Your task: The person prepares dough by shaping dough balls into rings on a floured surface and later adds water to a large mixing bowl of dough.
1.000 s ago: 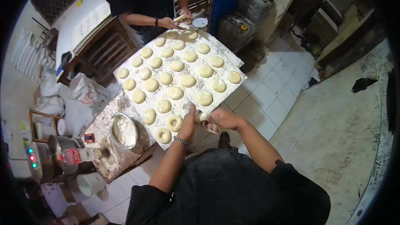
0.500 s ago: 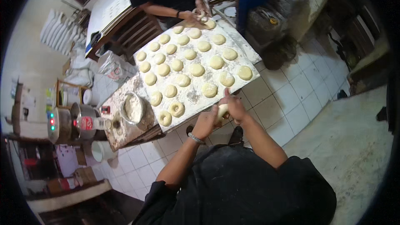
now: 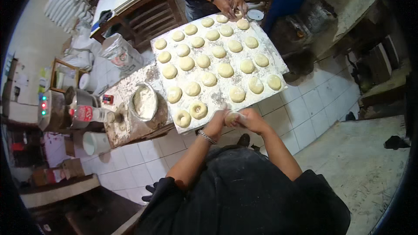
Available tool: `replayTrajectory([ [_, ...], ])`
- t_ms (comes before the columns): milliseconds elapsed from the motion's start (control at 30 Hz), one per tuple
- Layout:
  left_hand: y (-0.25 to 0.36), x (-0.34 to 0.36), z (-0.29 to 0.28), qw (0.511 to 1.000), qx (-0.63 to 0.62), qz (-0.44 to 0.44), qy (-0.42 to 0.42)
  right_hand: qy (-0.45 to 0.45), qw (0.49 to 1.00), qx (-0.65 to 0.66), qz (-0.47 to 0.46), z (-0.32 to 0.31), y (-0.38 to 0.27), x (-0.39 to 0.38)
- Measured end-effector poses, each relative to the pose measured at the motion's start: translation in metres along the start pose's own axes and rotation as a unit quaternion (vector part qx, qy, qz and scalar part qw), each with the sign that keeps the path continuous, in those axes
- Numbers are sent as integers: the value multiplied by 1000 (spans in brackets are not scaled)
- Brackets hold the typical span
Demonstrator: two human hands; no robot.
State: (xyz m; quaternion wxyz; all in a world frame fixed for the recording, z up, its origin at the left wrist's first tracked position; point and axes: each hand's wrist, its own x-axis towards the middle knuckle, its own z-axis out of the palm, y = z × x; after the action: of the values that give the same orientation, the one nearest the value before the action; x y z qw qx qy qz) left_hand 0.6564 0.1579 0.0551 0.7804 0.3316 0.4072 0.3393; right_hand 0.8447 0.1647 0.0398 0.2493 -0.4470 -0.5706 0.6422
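Note:
Between my two hands, just off the near edge of the floured board [image 3: 217, 100], is a piece of dough [image 3: 231, 118], partly covered by fingers. My left hand [image 3: 217, 123], with a bracelet at the wrist, closes on its left side. From the right, my right hand [image 3: 254, 121] grips the same dough; its fingers are somewhat blurred. Several round dough pieces [image 3: 225, 70] lie in rows on the board. Two ring-shaped doughs, one ring [image 3: 198, 110] and another ring [image 3: 182, 118], rest at the near left corner.
A metal bowl of flour [image 3: 144, 101] stands on a worn side table [image 3: 119, 130], beside a plastic bottle [image 3: 89, 114]. Across the board, another person's hands [image 3: 235, 6] handle dough. A white sack [image 3: 121, 54] and a white bucket [image 3: 96, 143] stand to the left.
The view has shifted, so the board sits further right. My hands have come closer together around the dough, the raised thumbs now lowered. The other person's hands remain on dough.

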Motion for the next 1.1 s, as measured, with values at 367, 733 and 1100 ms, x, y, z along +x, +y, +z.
replayTrajectory([
  [367, 24, 33, -112, 998, 57, -6, -37, 171, 968, 123, 134, 38, -24, 44],
  [733, 19, -14, -162, 780, 613, 100, 74, 334, 923, -72, 178, 45, 61, 27],
  [1100, 14, -14, -107, 733, 653, 49, 181, 177, 874, -425, 153, -32, 16, 103],
])
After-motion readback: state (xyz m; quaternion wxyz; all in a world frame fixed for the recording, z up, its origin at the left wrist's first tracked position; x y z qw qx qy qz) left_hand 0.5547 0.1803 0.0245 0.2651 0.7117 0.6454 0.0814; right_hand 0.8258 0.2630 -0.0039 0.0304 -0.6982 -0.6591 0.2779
